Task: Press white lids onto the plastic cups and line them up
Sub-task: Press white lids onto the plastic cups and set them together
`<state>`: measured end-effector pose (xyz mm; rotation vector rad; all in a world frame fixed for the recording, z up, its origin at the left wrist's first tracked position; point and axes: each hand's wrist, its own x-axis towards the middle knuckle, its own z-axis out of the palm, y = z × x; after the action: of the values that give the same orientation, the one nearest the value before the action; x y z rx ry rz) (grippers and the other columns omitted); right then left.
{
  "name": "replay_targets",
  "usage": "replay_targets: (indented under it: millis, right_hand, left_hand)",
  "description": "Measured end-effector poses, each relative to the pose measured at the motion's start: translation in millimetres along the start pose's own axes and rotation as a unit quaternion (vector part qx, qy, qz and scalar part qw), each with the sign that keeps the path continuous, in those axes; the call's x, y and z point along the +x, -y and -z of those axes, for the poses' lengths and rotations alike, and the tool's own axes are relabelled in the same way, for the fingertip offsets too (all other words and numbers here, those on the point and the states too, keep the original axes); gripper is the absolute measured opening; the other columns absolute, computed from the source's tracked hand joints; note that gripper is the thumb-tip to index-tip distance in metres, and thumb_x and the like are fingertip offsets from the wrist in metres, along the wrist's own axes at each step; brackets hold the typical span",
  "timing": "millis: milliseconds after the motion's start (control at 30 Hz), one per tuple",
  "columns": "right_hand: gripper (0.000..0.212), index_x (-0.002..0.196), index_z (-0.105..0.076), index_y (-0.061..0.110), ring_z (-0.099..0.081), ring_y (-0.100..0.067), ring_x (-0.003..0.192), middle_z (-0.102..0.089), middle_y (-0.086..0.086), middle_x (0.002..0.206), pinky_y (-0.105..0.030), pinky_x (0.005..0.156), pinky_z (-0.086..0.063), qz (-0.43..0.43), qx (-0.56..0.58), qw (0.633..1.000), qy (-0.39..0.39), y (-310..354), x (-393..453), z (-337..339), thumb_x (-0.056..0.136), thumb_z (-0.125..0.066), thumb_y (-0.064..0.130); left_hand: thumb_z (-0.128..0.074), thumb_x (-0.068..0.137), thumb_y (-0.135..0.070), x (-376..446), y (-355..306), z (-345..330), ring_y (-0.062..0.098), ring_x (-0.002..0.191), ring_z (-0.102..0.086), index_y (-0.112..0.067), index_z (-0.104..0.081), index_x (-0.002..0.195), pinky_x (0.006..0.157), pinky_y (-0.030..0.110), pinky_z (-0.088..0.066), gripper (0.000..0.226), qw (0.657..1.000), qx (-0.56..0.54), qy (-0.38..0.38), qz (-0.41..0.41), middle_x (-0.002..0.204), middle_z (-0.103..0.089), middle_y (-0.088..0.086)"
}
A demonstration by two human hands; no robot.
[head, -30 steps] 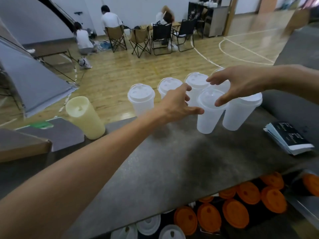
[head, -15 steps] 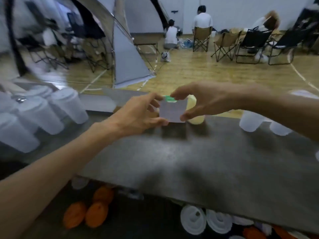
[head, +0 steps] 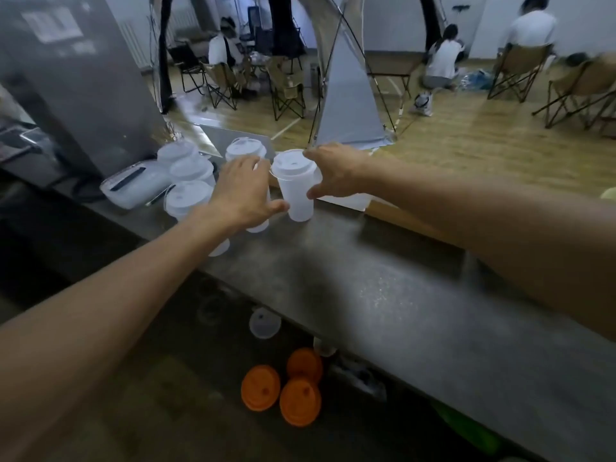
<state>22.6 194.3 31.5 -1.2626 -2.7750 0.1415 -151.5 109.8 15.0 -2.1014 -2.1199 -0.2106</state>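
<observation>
The picture is a bit blurry, so small things are hard to see. My left hand (head: 245, 195) covers most of one frosted plastic cup (head: 257, 225), and I only see its bottom poking out under my palm. My left arm hides part of another cup too. I cannot tell if the covered cup has a lid.

On the far left there is a bunch of frosted plastic cups with white lids (head: 190, 181), standing close together. My left hand is just to the right of them. Its fingers are spread out flat, and my thumb touches the low side of the tall frosted plastic cup with a white lid (head: 296, 191). That cup stands up straight between my two hands. My right hand (head: 336, 173) is on its other side. My right fingers curl round the lid edge at the back, and my right thumb presses the cup's side.

The cups stand on a long grey stone counter (head: 383, 295). Below it lie round orange lids (head: 283, 388) and one clear round lid (head: 265, 323). Past the counter is a wooden floor (head: 466, 145) with folding chairs (head: 286, 88), a grey tent flap (head: 350, 95) and people sitting.
</observation>
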Motion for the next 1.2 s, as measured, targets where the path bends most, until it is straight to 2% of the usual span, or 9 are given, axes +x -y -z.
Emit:
replay_targets:
  millis: [200,367,433,633,733,833,933,1067,1200]
  right_hand:
    - [0.068,0.119,-0.051,0.012,-0.054,-0.027,0.101,-0.059,-0.008,0.114,-0.041,0.087,-0.046,-0.038,-0.034,0.998,0.019,4,56,-13,0.072,-0.076,0.056]
    - [0.063,0.121,-0.054,0.014,-0.053,-0.026,0.101,-0.058,-0.009,0.116,-0.039,0.086,-0.047,-0.045,-0.015,0.999,0.023,2,72,-21,0.073,-0.08,0.046]
    - [0.064,0.118,-0.056,0.014,-0.047,-0.025,0.101,-0.053,-0.009,0.115,-0.036,0.08,-0.043,-0.047,-0.02,0.999,0.007,2,70,-20,0.07,-0.08,0.05]
    - [0.059,0.091,-0.054,0.012,-0.037,-0.025,0.091,-0.044,-0.009,0.099,-0.034,0.074,-0.031,-0.06,-0.034,0.995,-0.068,2,14,-16,0.067,-0.074,0.062]
    - [0.06,0.087,-0.051,0.011,-0.037,-0.025,0.088,-0.043,-0.009,0.095,-0.033,0.074,-0.031,-0.097,-0.029,0.988,-0.114,-4,-41,-12,0.066,-0.073,0.063]
    - [0.065,0.097,-0.056,0.008,-0.041,-0.025,0.091,-0.045,-0.009,0.097,-0.033,0.076,-0.034,-0.15,-0.016,0.979,-0.139,-22,-105,-7,0.068,-0.071,0.064]
    - [0.068,0.109,-0.056,0.006,-0.04,-0.026,0.096,-0.048,-0.011,0.103,-0.032,0.077,-0.033,-0.207,-0.011,0.968,-0.14,-50,-172,0,0.072,-0.069,0.061]
    - [0.061,0.114,-0.054,0.01,-0.04,-0.027,0.104,-0.047,-0.011,0.112,-0.03,0.075,-0.029,-0.294,-0.014,0.946,-0.133,-94,-261,6,0.076,-0.07,0.054]
    - [0.049,0.114,-0.055,0.01,-0.044,-0.026,0.098,-0.044,-0.009,0.108,-0.033,0.075,-0.038,-0.357,0.01,0.923,-0.142,-130,-344,10,0.079,-0.069,0.042]
  left_hand:
    - [-0.066,0.084,-0.056,41,9,-25,0.03,0.136,-0.035,-0.012,-0.042,0.14,0.115,0.047,-0.027,0.075,0.997,0.041,0.038,-0.044,0.148,-0.042,0.01]
    - [-0.064,0.087,-0.049,49,13,-33,0.031,0.141,-0.029,-0.013,-0.04,0.142,0.118,0.049,-0.021,0.071,0.997,0.042,0.043,-0.046,0.152,-0.039,0.009]
    - [-0.064,0.088,-0.046,46,13,-32,0.03,0.142,-0.029,-0.013,-0.041,0.143,0.119,0.049,-0.019,0.068,0.998,0.025,0.038,-0.045,0.152,-0.04,0.009]
    - [-0.055,0.094,-0.021,19,-10,-22,0.03,0.12,-0.052,-0.009,-0.054,0.132,0.104,0.046,-0.04,0.04,0.99,-0.131,-0.018,-0.047,0.133,-0.059,0.012]
    - [-0.049,0.094,-0.011,1,-47,-17,0.032,0.111,-0.057,-0.007,-0.057,0.129,0.098,0.047,-0.045,0.037,0.973,-0.218,-0.043,-0.066,0.127,-0.062,0.013]
    - [-0.051,0.098,-0.016,-13,-98,-14,0.027,0.125,-0.052,-0.007,-0.052,0.139,0.107,0.037,-0.04,0.042,0.958,-0.263,-0.043,-0.102,0.14,-0.057,0.01]
    - [-0.057,0.097,-0.014,-22,-157,-12,0.026,0.118,-0.058,-0.007,-0.057,0.135,0.1,0.032,-0.043,0.038,0.936,-0.311,-0.041,-0.16,0.133,-0.062,0.01]
    - [-0.06,0.095,-0.009,-29,-247,-15,0.021,0.114,-0.062,-0.01,-0.058,0.134,0.101,0.03,-0.047,0.039,0.9,-0.374,-0.012,-0.224,0.13,-0.064,0.006]
    - [-0.055,0.097,-0.006,-40,-333,-18,0.016,0.12,-0.056,-0.013,-0.056,0.137,0.099,0.021,-0.04,0.041,0.87,-0.399,0.041,-0.288,0.136,-0.06,0.003]
